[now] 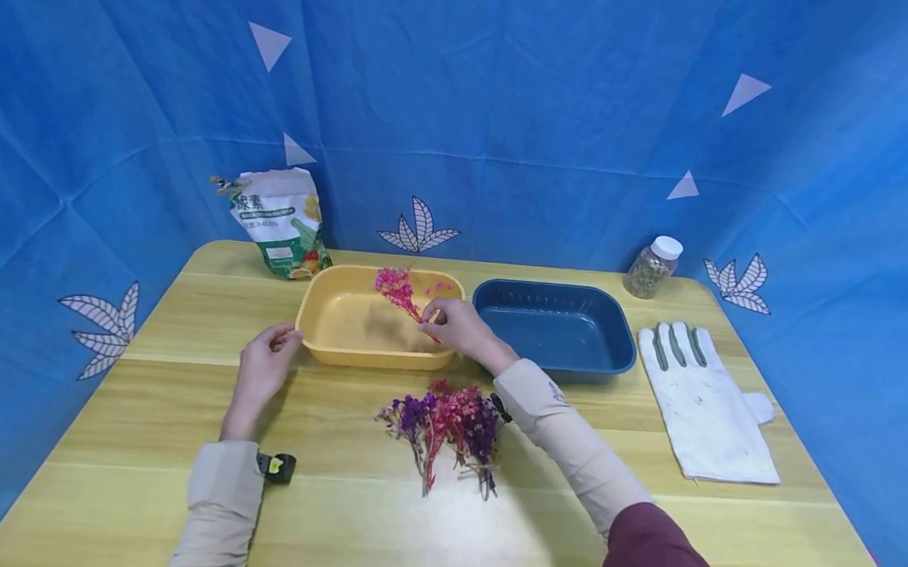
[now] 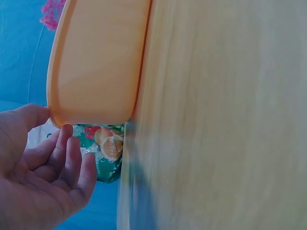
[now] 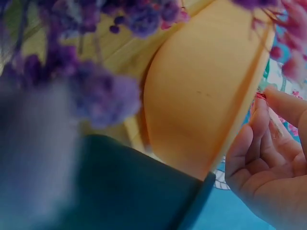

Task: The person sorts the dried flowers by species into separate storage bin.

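My right hand [image 1: 463,327] pinches the stems of a small bunch of pink dried flowers [image 1: 396,288] between thumb and fingertips. The blossoms point up and leftward, over the yellow plastic basin [image 1: 379,360]. At that basin's left end, my left hand [image 1: 265,364] holds the rim corner with thumb and index finger; in the left wrist view its other fingers [image 2: 87,175] are loosely bent below. In front of the basin, dried flowers [image 1: 457,421] in purple and pink lie on the table with stems toward me. Purple blossoms [image 3: 108,98] loom close in the right wrist view.
A dark blue basin [image 1: 559,372] stands right of the yellow one. Behind on the left leans a white and green printed bag [image 1: 276,223]. A clear jar [image 1: 650,272] with a white lid stands at back right, and a white glove [image 1: 708,413] lies at the right.
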`<action>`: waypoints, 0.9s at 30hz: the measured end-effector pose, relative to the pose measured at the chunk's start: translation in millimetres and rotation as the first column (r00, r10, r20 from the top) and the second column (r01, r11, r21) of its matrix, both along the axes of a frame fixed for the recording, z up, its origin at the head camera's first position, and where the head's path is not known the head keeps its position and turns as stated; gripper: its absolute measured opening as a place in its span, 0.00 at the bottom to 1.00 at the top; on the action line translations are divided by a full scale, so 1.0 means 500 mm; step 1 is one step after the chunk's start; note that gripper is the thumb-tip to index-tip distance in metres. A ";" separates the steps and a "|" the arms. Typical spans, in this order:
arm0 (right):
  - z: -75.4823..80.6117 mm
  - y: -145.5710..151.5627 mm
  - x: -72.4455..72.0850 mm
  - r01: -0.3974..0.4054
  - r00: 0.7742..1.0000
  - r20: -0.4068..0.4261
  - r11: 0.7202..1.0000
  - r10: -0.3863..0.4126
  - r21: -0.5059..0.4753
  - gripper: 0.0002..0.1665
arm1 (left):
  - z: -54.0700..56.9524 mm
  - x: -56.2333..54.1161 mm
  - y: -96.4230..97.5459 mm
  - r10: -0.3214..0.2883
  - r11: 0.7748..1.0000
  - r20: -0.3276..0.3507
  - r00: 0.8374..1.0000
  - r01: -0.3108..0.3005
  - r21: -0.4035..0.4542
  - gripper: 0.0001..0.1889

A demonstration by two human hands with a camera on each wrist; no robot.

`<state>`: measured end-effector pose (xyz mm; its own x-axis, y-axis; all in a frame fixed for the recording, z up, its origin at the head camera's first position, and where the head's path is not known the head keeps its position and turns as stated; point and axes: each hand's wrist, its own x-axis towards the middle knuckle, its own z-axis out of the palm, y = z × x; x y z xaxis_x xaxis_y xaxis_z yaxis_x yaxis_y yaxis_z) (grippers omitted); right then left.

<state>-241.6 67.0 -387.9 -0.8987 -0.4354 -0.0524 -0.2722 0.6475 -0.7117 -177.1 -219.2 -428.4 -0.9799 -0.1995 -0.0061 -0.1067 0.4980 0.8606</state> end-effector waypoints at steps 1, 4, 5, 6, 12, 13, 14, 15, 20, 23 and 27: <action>-0.004 -0.003 -0.001 0.000 1.000 0.004 1.000 0.000 -0.001 0.08 | -0.001 0.001 0.000 0.001 1.000 0.001 1.000 -0.001 0.002 0.26; -0.010 -0.008 -0.002 -0.002 1.000 0.015 1.000 0.002 -0.003 0.11 | -0.003 0.001 0.001 -0.002 1.000 0.006 1.000 0.002 0.010 0.26; -0.012 -0.009 -0.002 -0.001 1.000 0.020 1.000 0.002 -0.003 0.11 | -0.004 0.000 0.001 -0.004 1.000 0.006 1.000 0.004 0.012 0.26; -0.013 -0.009 -0.002 0.000 1.000 0.023 1.000 0.000 0.000 0.12 | -0.004 0.000 0.001 -0.006 1.000 0.005 1.000 0.006 0.014 0.26; -0.008 -0.005 0.002 0.016 1.000 0.017 1.000 -0.016 0.017 0.12 | -0.006 -0.001 0.001 -0.017 1.000 -0.020 1.000 0.017 0.007 0.26; -0.005 -0.003 0.003 0.017 1.000 0.016 1.000 -0.018 0.018 0.12 | -0.006 -0.001 0.001 -0.019 1.000 -0.023 1.000 0.019 0.006 0.26; -0.003 -0.002 0.004 0.017 1.000 0.014 1.000 -0.018 0.018 0.12 | -0.005 -0.001 0.000 -0.020 1.000 -0.024 0.999 0.020 0.004 0.27; 0.000 0.000 0.005 0.017 1.000 0.012 1.000 -0.017 0.016 0.12 | -0.005 0.000 -0.001 -0.022 1.000 -0.024 0.999 0.022 0.004 0.27; 0.020 0.012 0.014 0.018 1.000 -0.006 1.000 -0.018 -0.005 0.13 | -0.003 0.000 -0.002 -0.020 1.000 -0.018 1.000 0.020 -0.002 0.27; 0.035 0.024 0.023 0.026 1.000 -0.017 0.999 -0.026 -0.020 0.14 | -0.003 0.000 -0.002 -0.010 1.000 -0.019 1.000 0.010 -0.002 0.27; 0.060 0.041 0.037 0.034 0.999 -0.036 0.997 -0.036 -0.063 0.15 | -0.002 0.000 -0.003 -0.006 1.000 -0.022 1.000 0.006 -0.001 0.26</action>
<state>-223.3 87.7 -358.0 -0.9144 -0.4047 0.0072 -0.2767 0.6120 -0.7408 -177.0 -220.7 -429.4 -0.9810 -0.1936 0.0158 -0.0847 0.4997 0.8620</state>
